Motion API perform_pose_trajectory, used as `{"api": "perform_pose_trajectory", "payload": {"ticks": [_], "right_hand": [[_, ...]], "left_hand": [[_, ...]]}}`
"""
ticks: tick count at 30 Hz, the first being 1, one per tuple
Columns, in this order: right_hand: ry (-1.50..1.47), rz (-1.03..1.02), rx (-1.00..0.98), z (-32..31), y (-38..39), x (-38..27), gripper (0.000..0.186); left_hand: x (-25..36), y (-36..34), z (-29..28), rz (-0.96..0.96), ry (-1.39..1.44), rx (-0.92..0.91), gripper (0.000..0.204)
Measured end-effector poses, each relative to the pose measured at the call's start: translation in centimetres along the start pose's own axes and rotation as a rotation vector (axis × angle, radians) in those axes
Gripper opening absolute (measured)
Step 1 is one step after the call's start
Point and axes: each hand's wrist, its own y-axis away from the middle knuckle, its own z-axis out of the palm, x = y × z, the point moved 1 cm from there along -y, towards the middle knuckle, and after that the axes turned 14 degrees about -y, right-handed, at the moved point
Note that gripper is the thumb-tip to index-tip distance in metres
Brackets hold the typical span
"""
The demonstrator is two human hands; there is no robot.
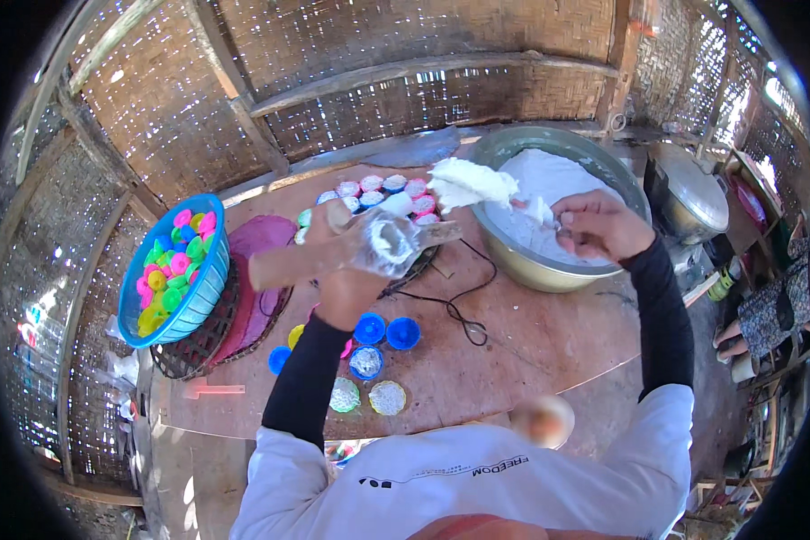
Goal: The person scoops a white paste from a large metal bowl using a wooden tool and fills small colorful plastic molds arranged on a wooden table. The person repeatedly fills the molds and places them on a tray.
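Table (522, 360), head view: L hand (346, 286) clamped on a wooden tool (288, 266), clear plastic (403, 256) about its middle — tool runs crosswise, ends showing either side of the grip. White lump (470, 184) lies beyond the tool's R end, btw. the two hands. R hand (605, 227) over R side of a metal basin (549, 278) w/ white powder (553, 168): fingers curled — can't tell if they pinch any. Beside L forearm: blue cups (403, 334) and a white-filled cup (388, 398). Far L: blue basket (189, 303) w/ coloured cups (179, 263).
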Motion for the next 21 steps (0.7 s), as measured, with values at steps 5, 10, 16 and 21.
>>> {"api": "perform_pose_trajectory", "payload": {"ticks": [5, 10, 16, 21], "right_hand": [[-0.311, 0.004, -0.157, 6.9, -1.3, 2.9, 0.02], [-0.077, 0.117, -0.24, 8.2, -1.9, 4.7, 0.025], [1.201, -0.697, -0.023, 11.9, -3.8, -0.4, 0.017], [1.515, -0.709, 0.172, 20.4, -3.0, 1.6, 0.028]], "left_hand": [[0.8, 0.5, 1.5, -0.238, 0.729, 0.098, 0.041], [-1.4, 1.5, -1.8, -0.053, 0.414, 0.137, 0.037], [-1.0, 1.2, -4.3, 0.043, -0.353, 0.239, 0.026], [-3.3, 1.1, -4.1, 0.057, -0.457, 0.022, 0.034]]}}
